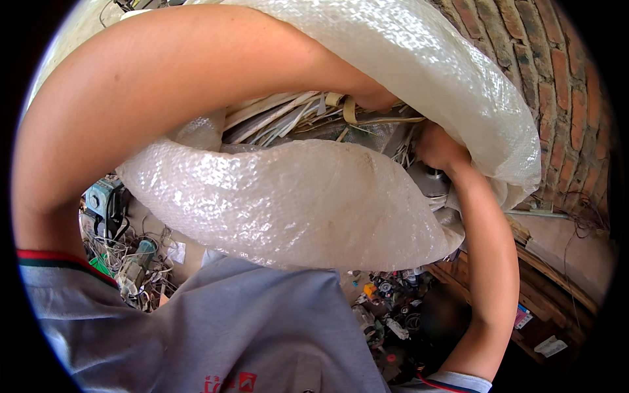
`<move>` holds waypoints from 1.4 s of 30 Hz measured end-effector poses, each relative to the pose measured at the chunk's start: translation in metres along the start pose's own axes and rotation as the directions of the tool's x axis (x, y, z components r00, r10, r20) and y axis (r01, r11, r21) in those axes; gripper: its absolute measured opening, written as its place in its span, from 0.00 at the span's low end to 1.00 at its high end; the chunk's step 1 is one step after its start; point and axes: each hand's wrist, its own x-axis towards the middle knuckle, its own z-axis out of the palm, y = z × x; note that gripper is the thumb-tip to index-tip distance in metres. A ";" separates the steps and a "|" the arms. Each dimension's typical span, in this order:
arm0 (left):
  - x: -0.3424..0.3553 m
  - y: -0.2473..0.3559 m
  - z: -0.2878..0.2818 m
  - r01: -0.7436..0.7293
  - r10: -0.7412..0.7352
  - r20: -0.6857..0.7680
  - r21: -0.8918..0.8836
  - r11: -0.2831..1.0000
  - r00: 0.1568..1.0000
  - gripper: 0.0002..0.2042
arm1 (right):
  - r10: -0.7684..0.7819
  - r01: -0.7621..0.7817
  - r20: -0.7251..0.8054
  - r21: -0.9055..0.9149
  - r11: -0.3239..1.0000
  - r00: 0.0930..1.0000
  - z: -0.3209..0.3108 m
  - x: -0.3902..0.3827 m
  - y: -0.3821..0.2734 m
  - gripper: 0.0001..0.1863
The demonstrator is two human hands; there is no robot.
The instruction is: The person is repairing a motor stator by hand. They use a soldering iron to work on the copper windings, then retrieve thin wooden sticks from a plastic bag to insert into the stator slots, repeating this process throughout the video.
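Observation:
A large white woven plastic sack gapes in front of my chest, with both my arms reaching into its mouth. Inside lie many thin pale strips, some flat and curled, in a loose bundle. My left hand is at the far side of the opening, beside a curled yellowish strip; its fingers are hidden behind the wrist and the sack's fold. At the right end of the mouth is my right hand, its fingers turned inward and out of sight. Below that wrist shows a grey metal part.
A brick wall rises at the right, with wooden boards beneath it. On the floor at the left are a blue-green machine, a motor-like piece and tangled wires. Mixed small scrap lies below the sack.

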 end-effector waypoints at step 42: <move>0.017 -0.011 0.009 -0.101 0.142 -0.128 0.284 0.954 0.982 0.22 | 0.120 -0.051 -0.010 0.867 0.496 0.993 -0.065 -0.072 -0.063 0.13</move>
